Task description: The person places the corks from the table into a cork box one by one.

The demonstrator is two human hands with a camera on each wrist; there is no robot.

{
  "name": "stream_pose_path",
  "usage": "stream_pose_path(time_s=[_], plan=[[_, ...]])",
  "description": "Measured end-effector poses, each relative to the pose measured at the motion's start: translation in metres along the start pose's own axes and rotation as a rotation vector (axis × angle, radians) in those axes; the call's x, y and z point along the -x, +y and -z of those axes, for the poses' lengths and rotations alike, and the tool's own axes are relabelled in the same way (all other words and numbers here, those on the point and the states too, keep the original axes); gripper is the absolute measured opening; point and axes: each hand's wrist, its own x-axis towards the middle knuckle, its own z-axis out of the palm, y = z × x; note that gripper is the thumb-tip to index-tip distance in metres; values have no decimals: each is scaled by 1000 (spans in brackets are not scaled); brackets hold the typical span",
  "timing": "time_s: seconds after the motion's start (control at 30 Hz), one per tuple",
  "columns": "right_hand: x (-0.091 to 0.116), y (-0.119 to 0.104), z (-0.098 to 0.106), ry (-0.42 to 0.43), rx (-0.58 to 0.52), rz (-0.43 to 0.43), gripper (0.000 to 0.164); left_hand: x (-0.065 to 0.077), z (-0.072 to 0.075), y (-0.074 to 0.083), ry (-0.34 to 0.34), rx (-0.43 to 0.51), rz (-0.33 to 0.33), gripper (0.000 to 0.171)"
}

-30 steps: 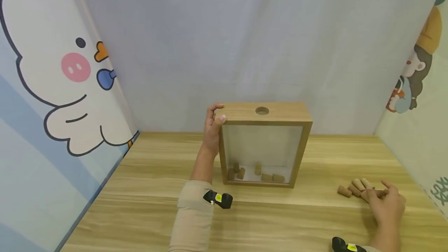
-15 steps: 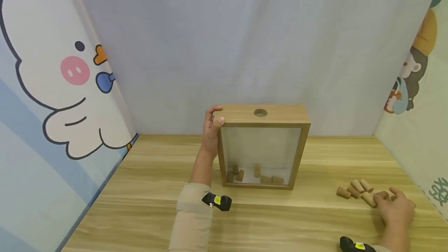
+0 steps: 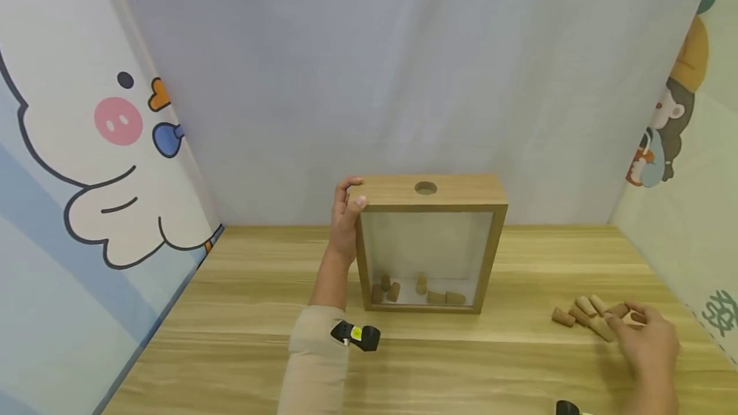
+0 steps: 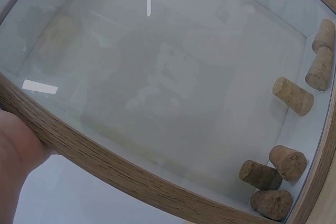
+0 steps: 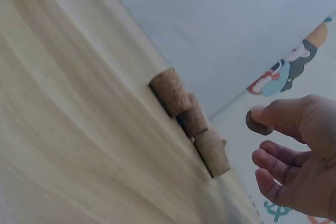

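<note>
My left hand (image 3: 344, 219) grips the upper left corner of a shallow wooden box (image 3: 392, 191) with a clear front and a round hole in its top. Several corks (image 4: 292, 96) lie along the bottom inside it, behind the pane. On the right, my right hand (image 3: 650, 338) pinches a cork (image 5: 258, 123) between thumb and a finger, above the table. Just left of that hand lies a small group of loose corks (image 3: 585, 306). The right wrist view shows the nearer loose corks (image 5: 170, 92) on their sides, partly overlapping.
The box stands upright on a wood-grain table (image 3: 461, 364). Behind it hangs a pale grey curtain (image 3: 323, 82). Cartoon-printed panels (image 3: 69, 120) close off the left and right sides.
My right hand first shifted right, away from the loose corks, then came slightly back left with a cork now showing in its fingers. My left hand keeps its hold on the box.
</note>
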Motion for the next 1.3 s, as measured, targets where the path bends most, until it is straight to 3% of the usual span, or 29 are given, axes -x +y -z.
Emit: stream_pose_path(time_s=[0.2,0.3,0.53,0.73,1.03,1.3], plan=[[12,-22,-5,-93,-124,43,68,0,1,1,1,-1,5,43],[20,-34,-10,-104,-183,103,71,0,1,2,4,-2,12,42],[31,-65,-21,-102,-391,239,49,0,1,1,8,9,-7,43],[37,-95,-27,-98,-528,377,44,2,1,0,1,11,-2,45],[43,-148,-24,-214,-798,589,38,1,-1,1,1,28,-7,51],[46,-189,-17,-282,-870,677,39,1,0,0,2,32,3,49]])
